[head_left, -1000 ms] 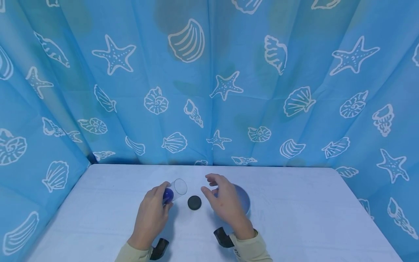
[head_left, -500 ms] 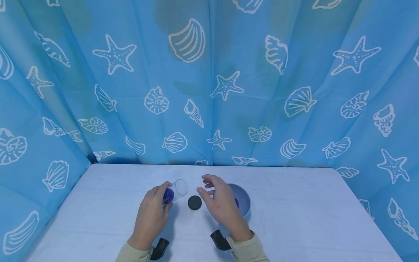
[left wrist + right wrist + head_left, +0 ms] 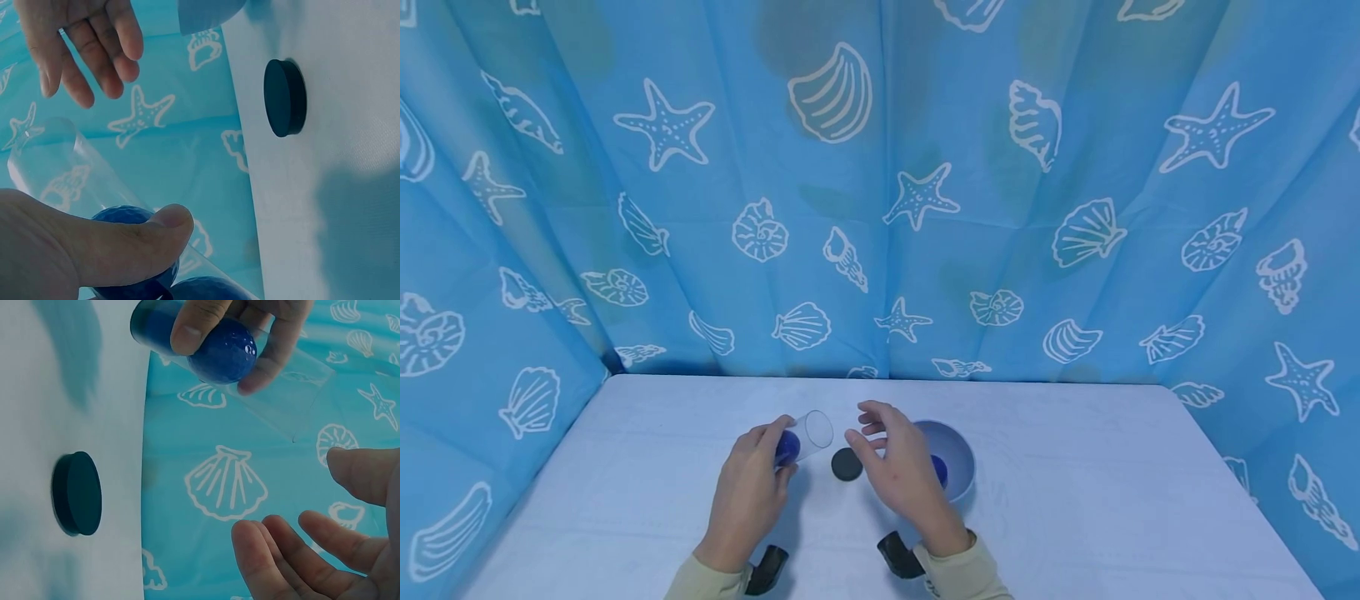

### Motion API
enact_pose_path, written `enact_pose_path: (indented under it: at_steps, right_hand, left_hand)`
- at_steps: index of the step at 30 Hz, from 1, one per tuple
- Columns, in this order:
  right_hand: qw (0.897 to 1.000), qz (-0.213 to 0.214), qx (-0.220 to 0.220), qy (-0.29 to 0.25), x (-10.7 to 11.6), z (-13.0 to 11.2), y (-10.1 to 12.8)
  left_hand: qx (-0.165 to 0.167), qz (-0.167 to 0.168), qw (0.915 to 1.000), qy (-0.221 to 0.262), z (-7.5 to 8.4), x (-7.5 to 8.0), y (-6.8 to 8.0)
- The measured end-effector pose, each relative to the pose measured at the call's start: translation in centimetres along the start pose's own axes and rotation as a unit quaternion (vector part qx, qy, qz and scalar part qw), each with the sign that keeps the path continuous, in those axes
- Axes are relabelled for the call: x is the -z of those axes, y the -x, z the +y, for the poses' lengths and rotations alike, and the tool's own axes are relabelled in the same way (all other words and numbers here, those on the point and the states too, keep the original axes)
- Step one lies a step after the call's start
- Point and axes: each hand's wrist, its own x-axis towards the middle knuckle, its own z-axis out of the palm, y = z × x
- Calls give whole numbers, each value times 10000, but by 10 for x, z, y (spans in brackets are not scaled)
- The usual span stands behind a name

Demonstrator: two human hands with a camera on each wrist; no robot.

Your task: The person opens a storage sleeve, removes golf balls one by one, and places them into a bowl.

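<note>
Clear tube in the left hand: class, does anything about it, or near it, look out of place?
The clear tube is tilted and uncapped, blue balls inside; its likely cap, a dark disc, lies apart on the table. Nothing is spilled.

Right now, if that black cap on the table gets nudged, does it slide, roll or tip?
Probably slides. The black cap is a low, flat disc lying face down on the table, so tipping looks unlikely. Its round edge could let it roll if flipped on its side. It looks small and stiff, likely light. The right hand hovers beside it, not touching.
</note>
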Motion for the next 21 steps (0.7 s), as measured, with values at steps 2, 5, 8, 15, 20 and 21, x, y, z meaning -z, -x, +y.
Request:
enact_pose_path:
  at_steps: [2, 5, 8, 15, 20, 21]
  right_hand:
    - [10000, -5, -2, -47, -1, 0, 0]
    - [9999, -35, 8, -130, -2, 0, 0]
    - [9997, -107, 38, -235, -2, 1, 0]
    - [9989, -245, -4, -406, -4, 1, 0]
    - [9981, -242, 76, -563, -4, 2, 0]
    - [9978, -257, 89, -600, -4, 2, 0]
  left_hand:
    - [-22, 20, 10000, 0, 0, 0, 0]
    - [-59, 64, 10000, 9, -1, -1, 1]
    - [-86, 116, 9999, 20, -1, -1, 1]
    - [-62, 146, 9999, -24, 0, 0, 2]
    - [-27, 122, 9999, -63, 0, 0, 1]
    - [-18, 113, 9999, -70, 0, -1, 1]
